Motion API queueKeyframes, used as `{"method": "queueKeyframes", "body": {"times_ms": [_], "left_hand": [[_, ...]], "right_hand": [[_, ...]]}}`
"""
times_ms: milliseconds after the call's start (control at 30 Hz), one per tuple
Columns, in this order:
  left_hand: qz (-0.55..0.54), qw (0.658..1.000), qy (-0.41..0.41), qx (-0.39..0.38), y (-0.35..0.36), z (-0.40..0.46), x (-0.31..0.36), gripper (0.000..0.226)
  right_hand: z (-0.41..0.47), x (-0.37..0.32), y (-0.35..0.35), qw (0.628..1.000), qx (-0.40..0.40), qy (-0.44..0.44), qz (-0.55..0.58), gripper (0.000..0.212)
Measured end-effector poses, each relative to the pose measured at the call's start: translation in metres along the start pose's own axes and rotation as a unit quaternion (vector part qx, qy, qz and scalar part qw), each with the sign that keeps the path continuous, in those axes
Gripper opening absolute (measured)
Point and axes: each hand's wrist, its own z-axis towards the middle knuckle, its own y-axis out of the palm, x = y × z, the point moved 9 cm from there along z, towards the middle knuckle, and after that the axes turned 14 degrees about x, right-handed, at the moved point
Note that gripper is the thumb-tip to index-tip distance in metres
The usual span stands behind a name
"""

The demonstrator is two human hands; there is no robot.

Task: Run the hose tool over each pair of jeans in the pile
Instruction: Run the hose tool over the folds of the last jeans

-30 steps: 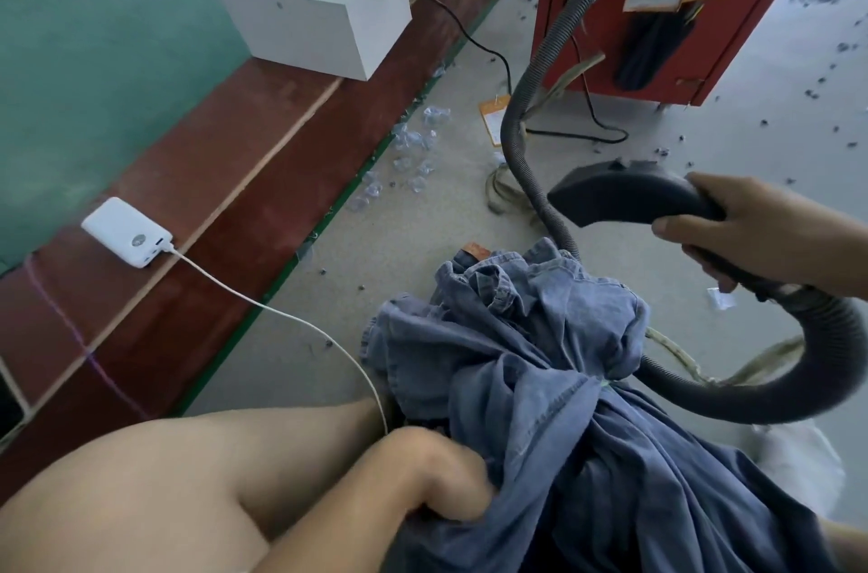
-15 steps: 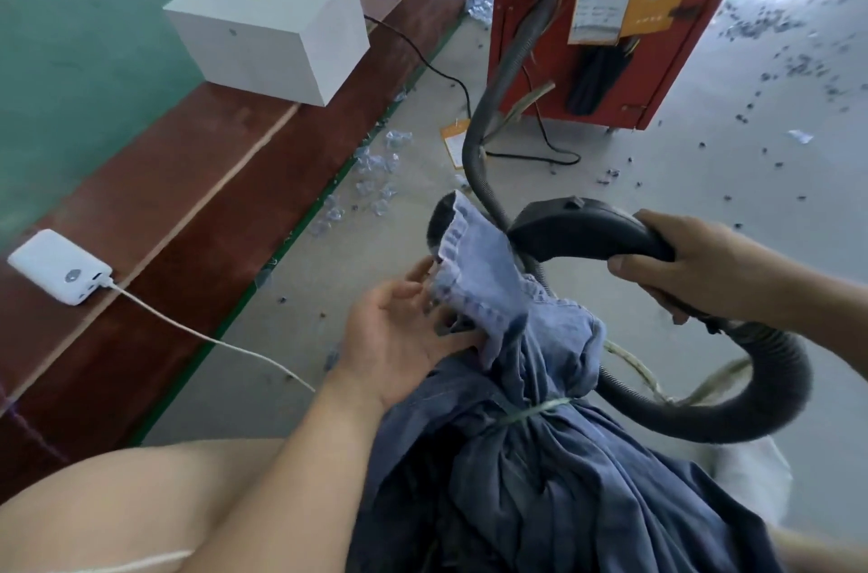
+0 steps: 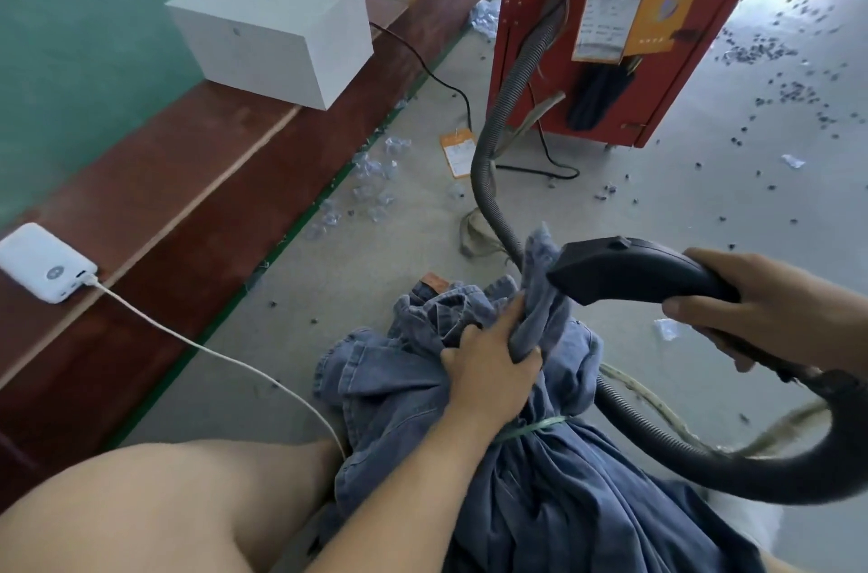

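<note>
Head view, one entry: bundle of blue jeans (image 3: 540, 492) on the person's lap, tied round with a green band (image 3: 535, 427); loose ends bunched above the tie.

Risks, as judged. Nozzle of the hose tool (image 3: 629, 274) sits right against a raised fold of denim, so the fabric could be pulled into the mouth and block it if the fold is slack. Corrugated hose (image 3: 488, 150) loops behind and under the bundle on the right; a long stroke could drag it across the pile and tip the jeans toward the floor. Band may keep inner pairs closed off from the nozzle, leaving them untreated. White cable (image 3: 225, 354) runs under the bundle's left edge to the power bank (image 3: 44, 262) on the red ledge (image 3: 188, 178); a shifted bundle could tug it.

Hands. Left hand (image 3: 488, 366): fingers curled round a gathered fold of denim, holding it up just below the nozzle. Right hand (image 3: 747, 305): fingers wrapped round the tool's handle, thumb along its side. Held fold lies between the left fingers and the nozzle, touching both.
</note>
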Motion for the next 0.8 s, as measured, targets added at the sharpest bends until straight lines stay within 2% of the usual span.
{"method": "queueKeyframes", "body": {"times_ms": [100,167,200,333,433,500,600,667,700,733,800], "left_hand": [[0.097,0.974,0.177,0.098,-0.014,-0.02,0.022,0.05],[0.134,0.947,0.275,0.1,-0.009,-0.039,0.028,0.043],[0.126,0.943,0.292,0.097,-0.008,-0.044,0.025,0.04],[0.063,0.962,0.222,0.143,-0.021,-0.047,-0.005,0.044],[0.098,0.959,0.235,0.122,-0.028,-0.052,-0.028,0.049],[0.08,0.971,0.209,0.084,-0.034,-0.054,-0.038,0.047],[-0.042,0.999,0.033,-0.001,-0.035,-0.049,-0.057,0.035],[-0.106,0.988,-0.106,-0.02,-0.03,-0.043,-0.063,0.039],[-0.086,0.986,-0.146,-0.012,-0.029,-0.04,-0.065,0.052],[-0.017,0.988,-0.157,-0.001,-0.03,-0.037,-0.065,0.065],[0.14,0.98,-0.135,0.034,-0.032,-0.038,-0.059,0.079]], "right_hand": [[-0.01,0.016,-0.008,0.999,-0.017,0.04,0.022,0.06],[-0.012,0.02,-0.013,0.998,0.005,0.055,0.044,0.07],[-0.011,0.021,-0.019,0.996,0.026,0.062,0.063,0.07],[-0.005,0.028,-0.049,0.986,0.101,0.074,0.114,0.059],[-0.007,0.034,-0.044,0.991,0.083,0.06,0.088,0.041],[-0.009,0.039,-0.029,0.998,0.036,0.046,0.029,0.035],[-0.013,0.044,-0.006,0.996,-0.035,0.025,-0.079,0.021],[-0.013,0.047,0.0,0.991,-0.062,0.026,-0.113,0.012],[-0.014,0.047,0.002,0.99,-0.07,0.028,-0.122,0.01],[-0.014,0.046,0.001,0.989,-0.073,0.03,-0.124,0.009],[-0.015,0.044,-0.004,0.99,-0.066,0.034,-0.117,0.009]]}}
